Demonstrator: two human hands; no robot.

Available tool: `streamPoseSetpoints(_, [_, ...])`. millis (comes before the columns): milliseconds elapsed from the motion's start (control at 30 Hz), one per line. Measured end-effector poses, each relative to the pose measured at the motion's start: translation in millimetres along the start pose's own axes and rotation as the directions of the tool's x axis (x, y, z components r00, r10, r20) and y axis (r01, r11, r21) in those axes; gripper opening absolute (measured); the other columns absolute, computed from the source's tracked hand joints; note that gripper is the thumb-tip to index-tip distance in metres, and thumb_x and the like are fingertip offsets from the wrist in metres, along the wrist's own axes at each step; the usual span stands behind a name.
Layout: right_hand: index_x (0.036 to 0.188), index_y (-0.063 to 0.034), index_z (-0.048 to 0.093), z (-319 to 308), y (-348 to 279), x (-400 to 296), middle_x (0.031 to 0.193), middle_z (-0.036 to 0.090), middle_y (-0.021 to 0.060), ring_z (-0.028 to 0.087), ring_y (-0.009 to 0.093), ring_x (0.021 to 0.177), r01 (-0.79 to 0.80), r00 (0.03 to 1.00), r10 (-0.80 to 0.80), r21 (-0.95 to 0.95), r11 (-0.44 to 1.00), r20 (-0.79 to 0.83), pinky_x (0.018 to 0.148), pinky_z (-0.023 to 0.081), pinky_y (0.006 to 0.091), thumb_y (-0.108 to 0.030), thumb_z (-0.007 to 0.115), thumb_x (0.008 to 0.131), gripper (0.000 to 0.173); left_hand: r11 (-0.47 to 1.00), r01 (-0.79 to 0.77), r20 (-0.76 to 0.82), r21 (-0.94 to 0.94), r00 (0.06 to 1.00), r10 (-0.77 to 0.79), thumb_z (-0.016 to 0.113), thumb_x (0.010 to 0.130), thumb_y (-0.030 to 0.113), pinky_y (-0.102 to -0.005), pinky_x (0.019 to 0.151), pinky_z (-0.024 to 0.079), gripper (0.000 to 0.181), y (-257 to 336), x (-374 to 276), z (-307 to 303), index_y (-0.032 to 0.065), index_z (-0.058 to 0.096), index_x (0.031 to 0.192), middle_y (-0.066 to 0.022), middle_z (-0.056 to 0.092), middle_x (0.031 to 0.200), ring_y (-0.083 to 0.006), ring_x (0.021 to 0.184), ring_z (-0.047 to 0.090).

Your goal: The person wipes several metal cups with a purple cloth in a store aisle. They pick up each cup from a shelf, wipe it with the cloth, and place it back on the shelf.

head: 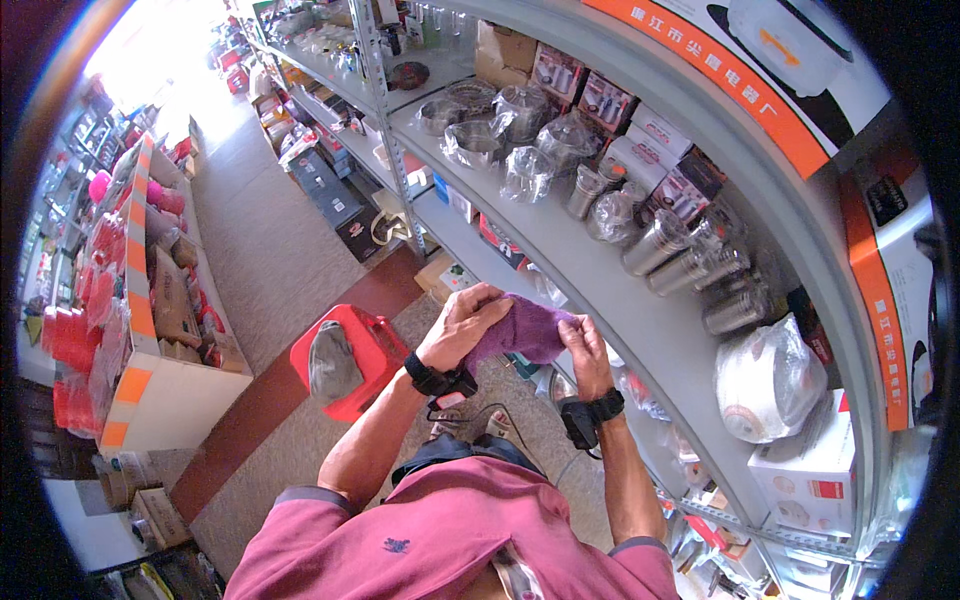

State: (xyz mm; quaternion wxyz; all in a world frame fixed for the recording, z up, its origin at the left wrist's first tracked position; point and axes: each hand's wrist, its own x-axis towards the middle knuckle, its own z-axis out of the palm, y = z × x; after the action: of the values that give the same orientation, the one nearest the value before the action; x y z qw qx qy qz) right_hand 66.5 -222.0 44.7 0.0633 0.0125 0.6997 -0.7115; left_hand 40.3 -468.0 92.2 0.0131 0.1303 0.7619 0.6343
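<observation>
A purple cloth [529,330] is stretched between my two hands in front of the shelving. My left hand [466,322] grips its left end, with the fingers curled over the fabric. At the cloth's right end, my right hand [585,349] pinches the edge between thumb and fingers. Both wrists wear black straps with small devices. Below and to the left of my hands stands a red plastic stool [375,337], and a crumpled grey-green cloth [334,364] lies on it.
Metal shelving [600,296] runs along the right, holding plastic-wrapped metal pots [525,112], steel canisters [660,240], a wrapped white round item [769,382] and boxes [806,469]. A goods bin [169,405] with orange-striped edges stands left across the aisle. A cable hangs near my feet.
</observation>
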Motion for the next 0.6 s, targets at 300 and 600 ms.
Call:
streamPoseSetpoints(300, [0.114, -0.0086, 0.061, -13, 5, -1, 0.105, 0.063, -0.0029, 0.055, 0.008, 0.099, -0.063, 0.998, 0.065, 0.127, 0.990, -0.017, 0.090, 0.047, 0.0274, -0.030, 0.061, 0.106, 0.023, 0.998, 0.030, -0.015, 0.051, 0.999, -0.030, 0.065, 0.100, 0.018, -0.0312, 0.076, 0.051, 0.024, -3, 1, 18, -0.0031, 0.066, 0.109, -0.0089, 0.071, 0.091, -0.0140, 0.085, 0.063])
streamPoseSetpoints(600, [0.122, -0.0066, 0.063, 6, -35, -10, 0.114, 0.066, 0.0002, 0.060, 0.011, 0.100, -0.146, 0.988, 0.103, 0.516, 0.844, 0.111, 0.091, 0.051, 0.0298, -0.033, 0.058, 0.107, 0.031, 0.883, 0.143, 0.290, -0.448, 0.957, -0.008, 0.066, 0.099, 0.013, -0.0316, 0.089, 0.052, 0.033, -73, -25, 70, 0.0021, 0.059, 0.129, -0.0001, 0.066, 0.110, -0.0120, 0.100, 0.060])
